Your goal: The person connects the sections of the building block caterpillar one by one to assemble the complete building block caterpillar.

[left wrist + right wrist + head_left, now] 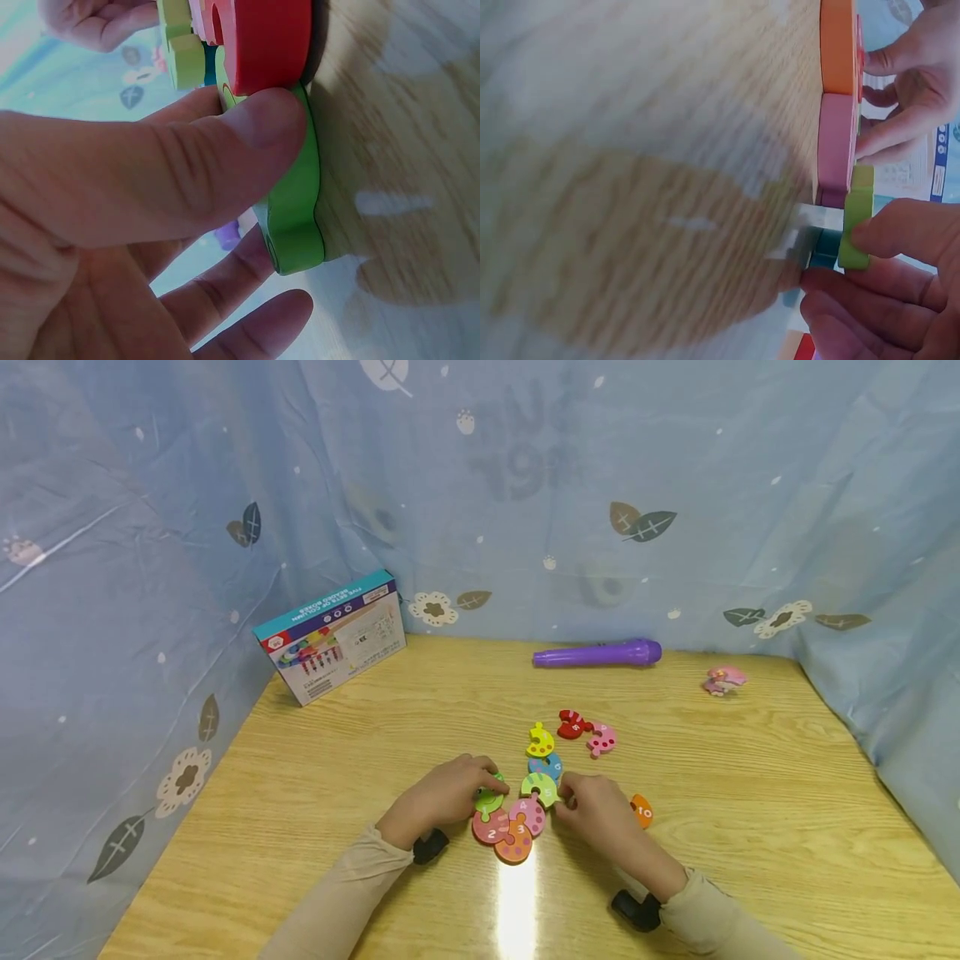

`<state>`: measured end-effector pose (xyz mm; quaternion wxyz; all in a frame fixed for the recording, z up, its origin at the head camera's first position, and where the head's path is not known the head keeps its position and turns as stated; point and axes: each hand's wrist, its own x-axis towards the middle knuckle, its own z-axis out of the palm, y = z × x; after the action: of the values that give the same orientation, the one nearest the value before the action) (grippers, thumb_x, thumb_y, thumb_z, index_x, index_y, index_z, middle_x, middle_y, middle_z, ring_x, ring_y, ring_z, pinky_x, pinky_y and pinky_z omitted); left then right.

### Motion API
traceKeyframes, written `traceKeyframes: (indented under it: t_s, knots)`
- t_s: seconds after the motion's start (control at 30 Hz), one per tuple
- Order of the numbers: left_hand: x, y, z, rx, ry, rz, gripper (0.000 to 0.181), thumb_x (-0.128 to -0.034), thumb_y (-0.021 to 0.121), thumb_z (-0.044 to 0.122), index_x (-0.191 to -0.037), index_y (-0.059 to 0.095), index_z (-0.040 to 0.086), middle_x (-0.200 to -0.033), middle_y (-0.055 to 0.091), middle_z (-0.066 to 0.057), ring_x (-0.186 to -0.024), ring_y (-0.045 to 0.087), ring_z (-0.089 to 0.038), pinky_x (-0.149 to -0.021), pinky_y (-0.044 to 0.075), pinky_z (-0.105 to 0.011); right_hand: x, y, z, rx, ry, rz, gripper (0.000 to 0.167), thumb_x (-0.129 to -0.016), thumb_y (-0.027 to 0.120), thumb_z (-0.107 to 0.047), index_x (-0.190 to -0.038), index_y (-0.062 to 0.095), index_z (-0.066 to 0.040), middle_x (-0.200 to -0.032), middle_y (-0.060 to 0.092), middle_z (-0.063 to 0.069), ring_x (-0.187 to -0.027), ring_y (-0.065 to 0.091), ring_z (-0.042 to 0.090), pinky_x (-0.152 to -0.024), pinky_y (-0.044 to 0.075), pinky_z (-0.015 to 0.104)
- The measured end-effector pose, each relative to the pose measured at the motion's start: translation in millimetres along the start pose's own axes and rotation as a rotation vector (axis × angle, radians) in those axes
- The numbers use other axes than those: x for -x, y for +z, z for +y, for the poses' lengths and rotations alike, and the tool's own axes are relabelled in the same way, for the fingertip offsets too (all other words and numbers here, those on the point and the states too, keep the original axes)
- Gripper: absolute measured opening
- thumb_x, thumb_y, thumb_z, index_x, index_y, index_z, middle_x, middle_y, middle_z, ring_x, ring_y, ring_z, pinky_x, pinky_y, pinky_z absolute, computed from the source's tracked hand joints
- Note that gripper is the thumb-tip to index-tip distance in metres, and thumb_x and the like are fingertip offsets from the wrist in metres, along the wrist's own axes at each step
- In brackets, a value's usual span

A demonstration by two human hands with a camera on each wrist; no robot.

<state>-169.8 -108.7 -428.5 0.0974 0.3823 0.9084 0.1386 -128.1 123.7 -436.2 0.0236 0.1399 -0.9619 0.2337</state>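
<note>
Number puzzle (513, 847) parts lie on the wood-grain surface (300, 860), low in the middle of the head frame, with pieces 1 to 4 in a curved run between the hands. That run would probably twist or separate if the left hand (453, 785) pulled while the right hand (596, 806) pressed. Piece 5 could also jam or shove its neighbours, since it appears to sit higher than the pink piece (531, 817) and the blue piece (551, 766), and a push out of line would catch their edges.

Left fingers pinch the green head piece (296, 202), centre of the left wrist frame, thumb against its edge and the lower fingers spread. Right fingers pinch the light green piece (859, 214), lower right of the right wrist frame, between thumb and a fingertip. Orange piece 10 (642, 811) lies just beyond the right hand, apart from its fingers.
</note>
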Motion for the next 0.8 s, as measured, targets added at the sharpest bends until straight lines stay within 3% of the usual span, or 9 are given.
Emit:
traceKeyframes:
  t_s: [0.27,0.8]
  knots:
    - [-0.5,1.1,-0.3,-0.005,0.003,0.002,0.052,-0.078,0.057,-0.012,-0.115,0.068,0.023,-0.116,0.057,-0.001,-0.103,0.053,-0.021,-0.084,0.046,-0.031,-1.4,-0.8,-1.1,0.064,-0.043,-0.01,0.017,-0.072,0.071,-0.005,-0.068,0.055,-0.011,-0.057,0.045,-0.006,-0.052,0.037,0.01,-0.047,0.032,0.023]
    - [-0.3,1.5,-0.3,-0.005,0.013,0.008,0.051,-0.078,0.056,-0.012,-0.114,0.068,0.022,-0.115,0.058,-0.001,-0.103,0.054,-0.021,-0.086,0.046,-0.031,7.0,-3.6,-5.6,0.125,-0.036,-0.013,0.023,-0.071,0.071,-0.008,-0.062,0.05,-0.013,-0.054,0.038,-0.006,-0.051,0.034,0.01,-0.045,0.027,0.023]
